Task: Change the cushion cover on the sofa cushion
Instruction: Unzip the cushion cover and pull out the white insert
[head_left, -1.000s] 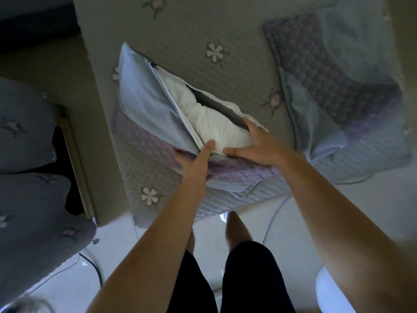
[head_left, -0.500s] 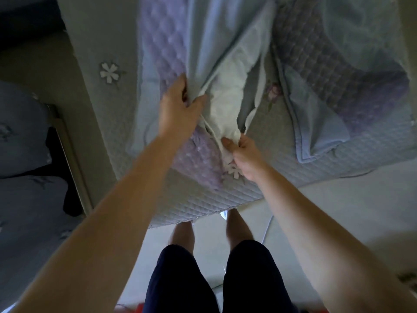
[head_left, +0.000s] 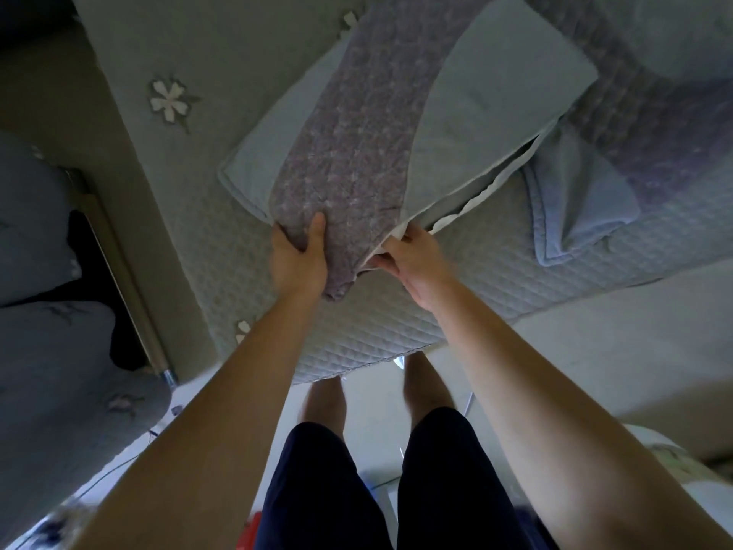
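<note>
The cushion in its light-blue cover with a quilted purple band (head_left: 357, 152) lies across the sofa seat (head_left: 357, 335), its open edge toward me. My left hand (head_left: 299, 260) grips the near corner of the purple band, thumb on top. My right hand (head_left: 412, 256) pinches the cover's open edge, where a strip of the white inner cushion (head_left: 472, 204) shows. A second cover in the same colours (head_left: 618, 152) lies crumpled on the seat to the right.
The sofa has a grey quilted throw with white flower motifs (head_left: 168, 99). Two blue-grey cushions (head_left: 43, 351) sit at the left beyond a gap with a metal rail. My legs stand at the seat's front edge on a pale floor.
The cushion has been turned and laid flat, purple band up. The white insert, earlier bulging out of the opening, is now almost wholly inside. Both hands shifted to the near edge.
</note>
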`<state>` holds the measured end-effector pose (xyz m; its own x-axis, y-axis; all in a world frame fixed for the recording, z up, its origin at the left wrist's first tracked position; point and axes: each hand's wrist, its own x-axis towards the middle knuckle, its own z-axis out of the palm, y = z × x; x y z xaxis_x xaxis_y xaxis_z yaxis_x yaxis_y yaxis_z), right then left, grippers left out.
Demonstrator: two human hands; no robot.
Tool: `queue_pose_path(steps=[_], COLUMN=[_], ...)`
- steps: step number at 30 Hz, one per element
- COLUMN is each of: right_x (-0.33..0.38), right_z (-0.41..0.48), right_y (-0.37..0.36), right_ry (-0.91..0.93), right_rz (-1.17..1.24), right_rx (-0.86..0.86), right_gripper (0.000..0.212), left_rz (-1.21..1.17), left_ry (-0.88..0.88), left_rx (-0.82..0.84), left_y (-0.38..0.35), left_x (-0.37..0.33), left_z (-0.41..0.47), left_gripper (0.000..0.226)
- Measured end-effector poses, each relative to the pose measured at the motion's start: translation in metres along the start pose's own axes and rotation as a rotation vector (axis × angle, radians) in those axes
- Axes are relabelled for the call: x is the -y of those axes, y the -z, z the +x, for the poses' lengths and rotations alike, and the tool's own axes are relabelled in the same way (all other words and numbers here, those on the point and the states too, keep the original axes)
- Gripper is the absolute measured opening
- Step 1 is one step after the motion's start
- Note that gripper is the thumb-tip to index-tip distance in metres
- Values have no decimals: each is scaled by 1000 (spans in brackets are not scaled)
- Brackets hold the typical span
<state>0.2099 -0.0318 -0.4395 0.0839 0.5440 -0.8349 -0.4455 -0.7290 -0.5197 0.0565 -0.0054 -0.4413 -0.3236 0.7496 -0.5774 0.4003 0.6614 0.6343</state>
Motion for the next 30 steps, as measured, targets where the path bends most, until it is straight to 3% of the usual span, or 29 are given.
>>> queue_pose_path(steps=[2, 5, 8, 14, 18, 20, 22, 23, 26, 30], right_x=[7, 16, 29, 69, 65, 67, 65, 64, 64, 83], right_z=[-1, -5, -16, -55, -52, -45, -36, -31, -34, -74], right_y=[-7, -8, -9, 35, 39, 22, 13, 13, 17, 67], right_ry=[21, 157, 224, 181, 130, 1, 3, 67, 175, 209], right_rz=[-91, -145, -87, 233, 301, 218, 110, 36, -183, -129], right_rx=[-66, -203, -234, -277, -271, -228, -295, -335, -319, -189], right_gripper=[10, 14, 8, 11, 46, 81, 108, 106, 71, 47], left_rz=[52, 157, 210, 326, 304, 304, 332, 363, 484, 572], left_ry=[-10, -91, -185, -109, -114, -129, -128, -121, -121, -132], left_rx=[-116, -261, -358, -365, -221, -164, -101, -72, -66, -218], left_y=[-1, 3, 12, 40, 19, 8, 4, 4, 6, 20], left_x=[-4, -16, -33, -40, -38, -30, -17, -10, -10, -29], left_z=[4, 15, 31, 77, 55, 33, 19, 17, 19, 50], left_gripper=[60, 48, 40, 43, 49, 51, 51, 51, 51, 46])
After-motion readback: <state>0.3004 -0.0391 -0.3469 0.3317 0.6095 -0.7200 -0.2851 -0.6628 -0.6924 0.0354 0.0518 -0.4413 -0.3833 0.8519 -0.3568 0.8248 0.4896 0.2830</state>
